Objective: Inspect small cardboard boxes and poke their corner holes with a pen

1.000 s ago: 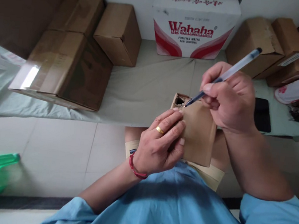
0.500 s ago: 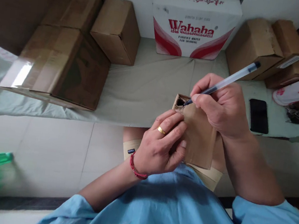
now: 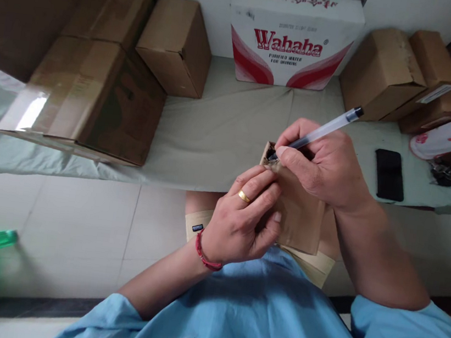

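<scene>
My right hand (image 3: pixel 321 162) is closed around a pen (image 3: pixel 331 126) with a clear barrel and a black end. The pen slants down to the left, its tip at a ragged dark hole (image 3: pixel 271 154) in the corner of a small brown cardboard box (image 3: pixel 300 217). That box rests over my lap at the table's front edge. My left hand (image 3: pixel 247 210), with a gold ring and a red bracelet, grips the box's left side just below the hole. Its fingers are curled, and part of the box is hidden beneath them.
Brown cartons (image 3: pixel 70 87) stand on the left of the cloth-covered table (image 3: pixel 221 135). A white Wahaha carton (image 3: pixel 294 45) is at the back, with more brown boxes (image 3: pixel 383 73) to its right. A black phone (image 3: pixel 390 175) and dark keys (image 3: pixel 447 173) lie at the right.
My right hand has moved slightly left, pushing the pen down and left so its tip sits deeper in the hole. My left hand and the box have stayed put.
</scene>
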Tool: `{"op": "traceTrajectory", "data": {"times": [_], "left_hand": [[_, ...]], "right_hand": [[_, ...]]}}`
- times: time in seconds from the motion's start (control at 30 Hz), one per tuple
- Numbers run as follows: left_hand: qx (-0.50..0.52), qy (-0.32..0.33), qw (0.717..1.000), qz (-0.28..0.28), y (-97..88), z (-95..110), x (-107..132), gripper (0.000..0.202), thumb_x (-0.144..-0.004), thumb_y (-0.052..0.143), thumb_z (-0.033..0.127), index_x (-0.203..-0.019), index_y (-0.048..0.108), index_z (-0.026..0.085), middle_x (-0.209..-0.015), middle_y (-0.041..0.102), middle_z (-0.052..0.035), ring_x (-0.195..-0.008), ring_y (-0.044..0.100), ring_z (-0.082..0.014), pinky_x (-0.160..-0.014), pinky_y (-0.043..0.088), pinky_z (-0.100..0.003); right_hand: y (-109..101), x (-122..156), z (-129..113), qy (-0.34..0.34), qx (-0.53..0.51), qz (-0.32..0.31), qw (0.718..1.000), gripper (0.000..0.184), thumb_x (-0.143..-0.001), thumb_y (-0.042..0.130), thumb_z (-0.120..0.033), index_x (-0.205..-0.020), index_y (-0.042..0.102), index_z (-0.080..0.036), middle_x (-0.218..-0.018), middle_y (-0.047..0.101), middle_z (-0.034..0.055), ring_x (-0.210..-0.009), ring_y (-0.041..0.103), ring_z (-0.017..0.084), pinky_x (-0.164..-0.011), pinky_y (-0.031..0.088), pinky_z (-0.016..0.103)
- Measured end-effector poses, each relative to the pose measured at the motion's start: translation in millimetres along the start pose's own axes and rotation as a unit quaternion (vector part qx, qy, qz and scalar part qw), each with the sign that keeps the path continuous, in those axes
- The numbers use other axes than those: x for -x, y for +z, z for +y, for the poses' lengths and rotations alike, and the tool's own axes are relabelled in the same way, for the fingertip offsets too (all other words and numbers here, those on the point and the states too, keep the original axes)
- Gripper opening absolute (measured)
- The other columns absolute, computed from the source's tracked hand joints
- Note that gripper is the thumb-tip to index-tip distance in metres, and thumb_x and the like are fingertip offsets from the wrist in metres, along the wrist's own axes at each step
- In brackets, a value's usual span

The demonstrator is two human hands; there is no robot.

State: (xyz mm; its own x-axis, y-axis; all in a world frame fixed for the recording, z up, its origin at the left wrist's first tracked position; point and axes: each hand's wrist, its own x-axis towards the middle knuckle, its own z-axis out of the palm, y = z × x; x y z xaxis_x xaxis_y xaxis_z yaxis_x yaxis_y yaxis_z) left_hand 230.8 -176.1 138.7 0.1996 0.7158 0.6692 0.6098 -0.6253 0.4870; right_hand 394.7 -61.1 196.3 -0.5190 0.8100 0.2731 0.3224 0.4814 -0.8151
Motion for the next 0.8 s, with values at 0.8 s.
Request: {"op": "traceTrajectory", "data": {"times": [0.8], "left_hand": [[0.017, -0.010, 1.000, 0.003, 1.4, -1.1, 1.1, 0.039, -0.094, 0.061, 0.015, -0.133, 0.064, 0.017, -0.131, 0.074, -0.0168, -0.133, 0.069, -0.0334, -0.113, 0.061, -0.052]], "right_hand": [[2.6, 2.0, -1.5, 0.005, 0.040, 0.044, 0.998, 0.014, -0.090, 0.067, -0.026, -0.076, 0.064, -0.025, -0.062, 0.055, -0.0032, -0.060, 0.049, 0.014, -0.059, 0.037, 0.030]]}}
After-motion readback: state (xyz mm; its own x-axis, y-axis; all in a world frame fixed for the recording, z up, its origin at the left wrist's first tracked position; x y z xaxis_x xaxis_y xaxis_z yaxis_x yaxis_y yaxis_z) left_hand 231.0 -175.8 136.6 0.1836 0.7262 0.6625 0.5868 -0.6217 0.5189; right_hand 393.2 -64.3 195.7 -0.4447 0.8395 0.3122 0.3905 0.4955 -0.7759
